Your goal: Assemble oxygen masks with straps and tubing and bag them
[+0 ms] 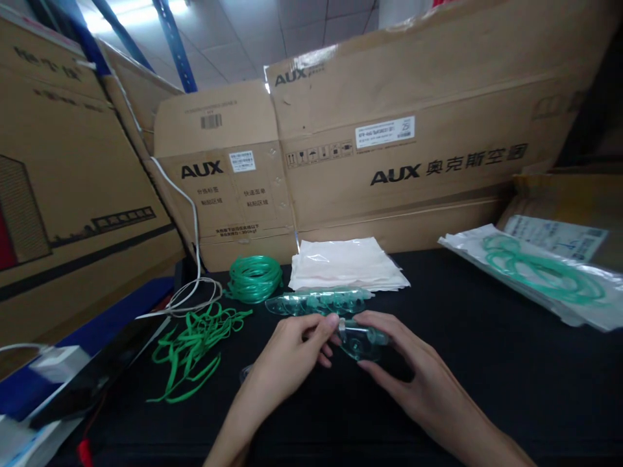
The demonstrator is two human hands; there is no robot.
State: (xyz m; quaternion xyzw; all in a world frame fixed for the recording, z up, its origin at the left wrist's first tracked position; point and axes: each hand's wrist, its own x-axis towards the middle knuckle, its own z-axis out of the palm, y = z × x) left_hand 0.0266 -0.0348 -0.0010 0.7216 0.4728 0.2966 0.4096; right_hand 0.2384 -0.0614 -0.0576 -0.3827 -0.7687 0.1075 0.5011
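A small clear green plastic oxygen mask (360, 344) is held between my two hands above the black table. My left hand (299, 344) pinches its left end, near a pale piece, with thumb and index finger. My right hand (406, 370) grips the right side, thumb below and fingers on top. Just beyond lies a row of nested clear green masks (318, 302). Behind my left wrist a small clear plastic part (244, 372) shows partly; its kind is hidden.
Green elastic straps (197, 344) lie loose at left, beside a coil of green tubing (254, 279). White plastic bags (345, 264) are stacked at the back. A bag with green tubing (540, 269) lies at right. Cardboard (403, 168) walls the back; a white cable (195, 220) hangs left.
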